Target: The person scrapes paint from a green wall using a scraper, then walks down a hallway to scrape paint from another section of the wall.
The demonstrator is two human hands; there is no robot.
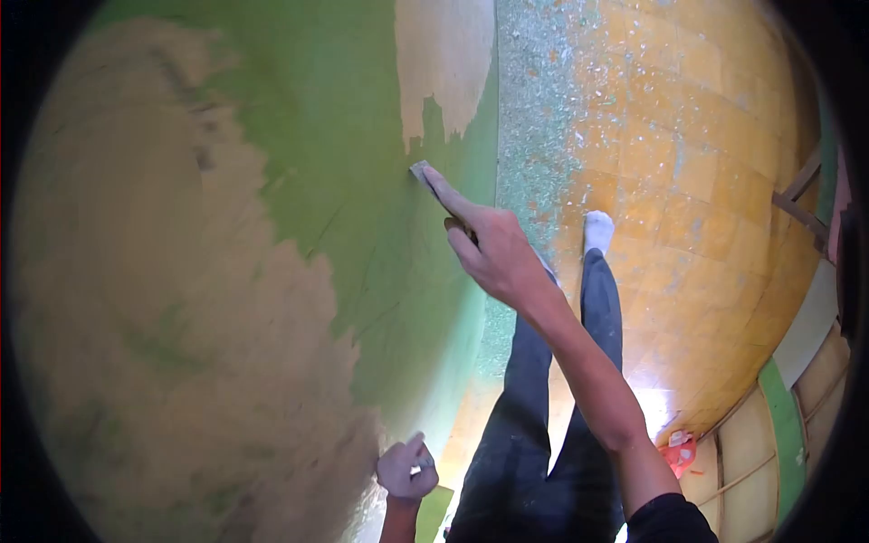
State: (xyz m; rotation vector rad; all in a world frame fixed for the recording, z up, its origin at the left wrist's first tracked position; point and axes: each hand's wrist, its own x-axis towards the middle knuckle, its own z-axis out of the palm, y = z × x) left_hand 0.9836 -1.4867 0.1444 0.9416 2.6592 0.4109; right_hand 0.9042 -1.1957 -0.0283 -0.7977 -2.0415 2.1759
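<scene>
My right hand (pixel 493 249) is closed around a scraper, with the index finger stretched along it. The scraper's flat blade (pixel 419 169) touches the green-painted wall (pixel 362 208), just below a bare beige patch (pixel 444 63). Most of the handle is hidden in my fist. Lower down, my left hand (pixel 406 468) is beside the wall with its fingers curled and one finger raised. A bright gap shows between those fingers, and no object is visible in them.
Paint flakes (pixel 539 109) litter the yellow tiled floor (pixel 688 226) along the wall's foot. My legs (pixel 520 398) and a white-socked foot (pixel 597 231) are on that floor. A red plastic bag (pixel 679 451) lies at lower right. Another large beige area (pixel 154 235) covers the wall's left part.
</scene>
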